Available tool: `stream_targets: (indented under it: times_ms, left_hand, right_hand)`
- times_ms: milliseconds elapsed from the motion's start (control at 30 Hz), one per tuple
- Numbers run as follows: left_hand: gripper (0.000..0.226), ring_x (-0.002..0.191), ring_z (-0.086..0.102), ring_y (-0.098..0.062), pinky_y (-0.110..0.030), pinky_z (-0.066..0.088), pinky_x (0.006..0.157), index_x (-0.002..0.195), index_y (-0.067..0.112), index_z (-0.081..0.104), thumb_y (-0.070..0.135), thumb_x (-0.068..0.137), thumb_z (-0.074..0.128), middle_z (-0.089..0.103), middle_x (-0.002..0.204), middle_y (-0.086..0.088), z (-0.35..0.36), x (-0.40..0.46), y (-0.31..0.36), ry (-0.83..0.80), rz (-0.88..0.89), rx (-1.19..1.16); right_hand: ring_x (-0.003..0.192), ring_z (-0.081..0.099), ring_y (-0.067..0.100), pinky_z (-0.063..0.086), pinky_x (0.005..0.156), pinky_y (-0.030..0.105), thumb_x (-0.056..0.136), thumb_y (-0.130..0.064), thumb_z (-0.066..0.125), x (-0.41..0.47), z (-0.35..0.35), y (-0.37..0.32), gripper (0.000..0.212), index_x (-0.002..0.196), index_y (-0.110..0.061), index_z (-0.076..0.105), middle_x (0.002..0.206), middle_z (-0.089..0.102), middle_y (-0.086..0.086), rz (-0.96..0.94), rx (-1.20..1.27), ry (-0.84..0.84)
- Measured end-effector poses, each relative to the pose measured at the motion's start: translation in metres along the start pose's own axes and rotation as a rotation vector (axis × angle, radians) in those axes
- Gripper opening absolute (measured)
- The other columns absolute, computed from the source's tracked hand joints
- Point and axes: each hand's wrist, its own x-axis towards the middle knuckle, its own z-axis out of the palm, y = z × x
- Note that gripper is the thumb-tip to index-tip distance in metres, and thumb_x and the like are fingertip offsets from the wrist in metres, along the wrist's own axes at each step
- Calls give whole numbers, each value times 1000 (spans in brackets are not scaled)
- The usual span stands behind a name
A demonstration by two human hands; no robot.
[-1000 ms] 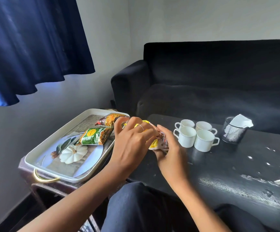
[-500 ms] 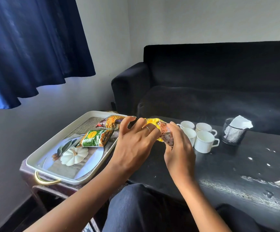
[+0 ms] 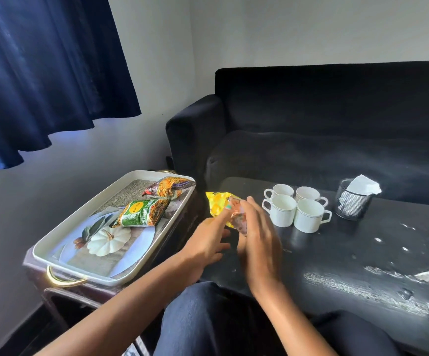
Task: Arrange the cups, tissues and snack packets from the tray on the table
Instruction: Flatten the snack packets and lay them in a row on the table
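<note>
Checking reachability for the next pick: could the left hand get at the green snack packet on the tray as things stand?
Probably yes. The green snack packet lies uncovered on top in the tray, just left of the left hand, with nothing between them. But that hand's fingers are on the yellow packet, so it must let go first.

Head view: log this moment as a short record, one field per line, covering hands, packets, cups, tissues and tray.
left hand: fingers touching the yellow snack packet
right hand: holding the same packet from the other side
packet position: above the black table, left of the cups
cups: four white, upright, grouped on the table
tissue holder: black mesh, right of the cups, white tissue sticking out
tray: white, gold handle, on the side stand
left in tray: green packet, orange packet
</note>
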Motion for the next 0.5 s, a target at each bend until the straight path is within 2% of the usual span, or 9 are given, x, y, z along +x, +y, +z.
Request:
stream_targets:
  times_ms: [33,100,200,333,400,500]
  left_hand:
    - [34,100,65,-19,-32,51,86,112,21,59,47,97,43,65,120,-5,3,3,-4,3,42,-63]
    - [27,96,68,-18,-37,55,90,111,20,59,40,97,47,69,112,-7,2,11,-10,115,145,-126]
    - [25,95,67,-16,-32,54,84,116,17,57,32,98,48,69,107,-5,-8,16,-10,230,231,-142]
    - [22,92,67,-17,-25,55,73,116,15,54,25,99,47,69,105,-8,-21,16,-6,265,308,-89]
    - [19,95,68,-22,-31,57,79,115,13,55,20,99,47,69,108,-11,-26,15,-5,252,386,-29]
    - [21,104,66,-28,-46,52,93,119,11,53,15,99,48,67,114,-15,-32,13,-2,180,465,132]
  right_hand:
    - [117,58,24,47,95,30,76,7,64,-3,1,-3,48,123,-4,59,132,58,10,-28,2,-10]
    - [120,56,23,46,100,29,79,2,68,-7,3,-8,50,127,-4,56,133,57,10,-72,18,-32]
    - [126,50,24,43,105,36,79,-6,71,-9,5,-12,56,132,-4,52,136,53,10,-156,60,-105]
    - [137,33,14,28,114,30,85,-37,55,-5,2,-16,61,139,-11,44,146,41,2,-181,200,-260]
    - [133,36,8,29,112,26,83,-45,48,-1,-2,-15,60,134,-14,50,141,46,-2,-125,280,-205]
    - [131,35,1,28,109,19,82,-46,55,10,-8,-6,54,130,-22,50,137,45,-10,22,427,-119]
